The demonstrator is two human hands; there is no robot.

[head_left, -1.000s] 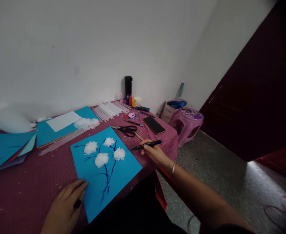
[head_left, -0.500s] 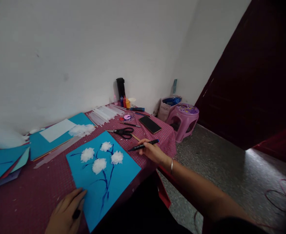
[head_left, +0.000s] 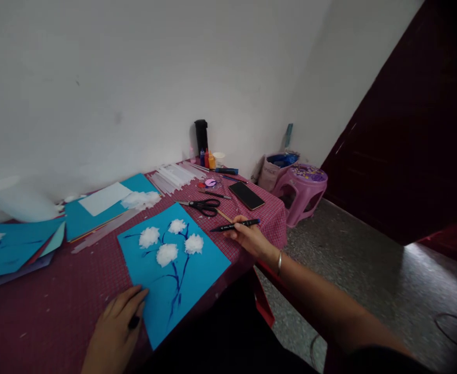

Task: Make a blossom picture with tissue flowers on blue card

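Observation:
My right hand (head_left: 247, 238) holds a black marker (head_left: 236, 225) between thumb and fingers, above the table just right of the blue paper. The marker's tip points left. My left hand (head_left: 117, 322) rests its fingertips on the lower left edge of the blue paper (head_left: 209, 265). A small black piece, looking like a marker cap (head_left: 134, 322), is tucked in that hand. White ruffled flowers (head_left: 166, 255) sit on the paper among painted dark blue stems (head_left: 176, 280). Black-handled scissors (head_left: 205, 205) lie just beyond the paper, with a thin wooden stick (head_left: 224, 215) by the right hand.
A phone (head_left: 246, 195), a brush (head_left: 215, 194), paint bottles (head_left: 212, 160) and white strips (head_left: 176, 176) lie farther back on the checked tablecloth (head_left: 76, 291). More blue sheets (head_left: 75, 221) are at left. A pink stool (head_left: 300, 192) stands beyond the table's right edge.
The view has shifted, so the table and things appear slightly farther right and higher. Both hands keep their places and holds; the marker stays beside the paper.

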